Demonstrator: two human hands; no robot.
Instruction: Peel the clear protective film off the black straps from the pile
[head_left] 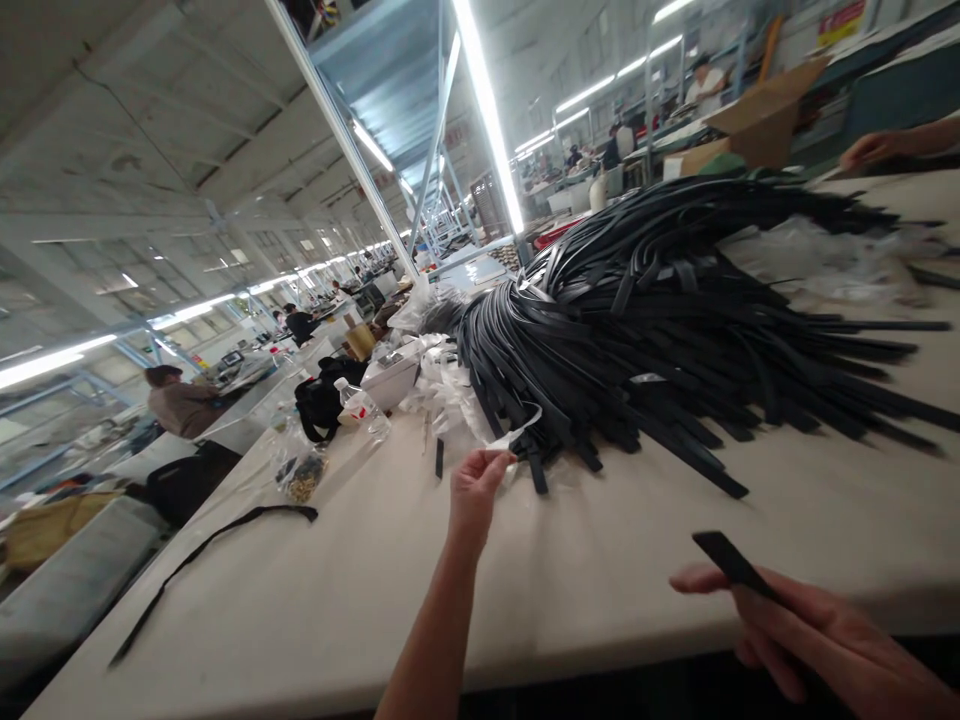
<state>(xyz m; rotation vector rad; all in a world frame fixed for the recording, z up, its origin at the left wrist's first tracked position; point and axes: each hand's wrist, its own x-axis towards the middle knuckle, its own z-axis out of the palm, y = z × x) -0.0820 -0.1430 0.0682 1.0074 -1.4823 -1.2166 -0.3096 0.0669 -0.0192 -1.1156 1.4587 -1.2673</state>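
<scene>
My left hand (476, 485) is closed in a pinch on a thin white strip (523, 428), paper or plastic, which curls up in front of the pile. At the lower right, my right hand (814, 625) grips a flat black strap (727, 558) between thumb and fingers, its cut end pointing up and left. The rest of that strap is hidden by the hand and the table edge. A large heap of black straps (622, 340) spreads over the table (600, 560), just beyond my left hand. Crumpled white plastic (454, 395) lies against the heap's left side.
One loose black strap (202, 552) lies on the table at left. Near it are a small bag of metal parts (304, 478), a clear bottle (364, 408) and a black bag (319, 400). Another person's hand (874, 150) shows at upper right, near a cardboard box (772, 115).
</scene>
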